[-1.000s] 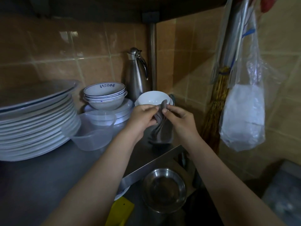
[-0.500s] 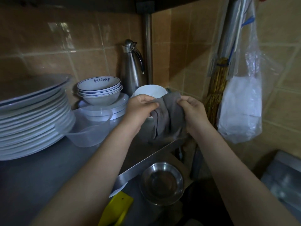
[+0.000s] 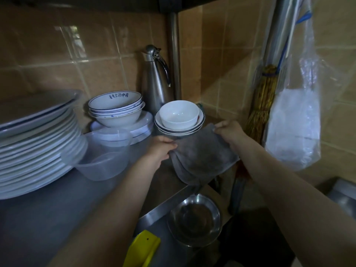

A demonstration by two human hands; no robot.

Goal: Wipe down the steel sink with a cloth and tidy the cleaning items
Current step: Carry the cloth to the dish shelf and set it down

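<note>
Cloth [image 3: 204,157], bunched a second ago, now pulled open. Left hand [image 3: 160,149] and right hand [image 3: 230,132] apart, fingers [image 3: 219,125] of each pinching a top corner. Cloth hangs above right end of surface [image 3: 57,209], just before white bowl [image 3: 179,114]. Likely spreading it to dry: tidying stage.

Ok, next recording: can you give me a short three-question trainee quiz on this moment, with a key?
1. True or false: the left hand and right hand each grip an edge of the grey cloth, spread between them.
2. What hangs beside the broom? A) clear plastic bag B) steel bowl C) plate
3. Fill in: the steel jug stands behind the stacked white ____.
Key: 1 true; 2 A; 3 bowls.
</note>
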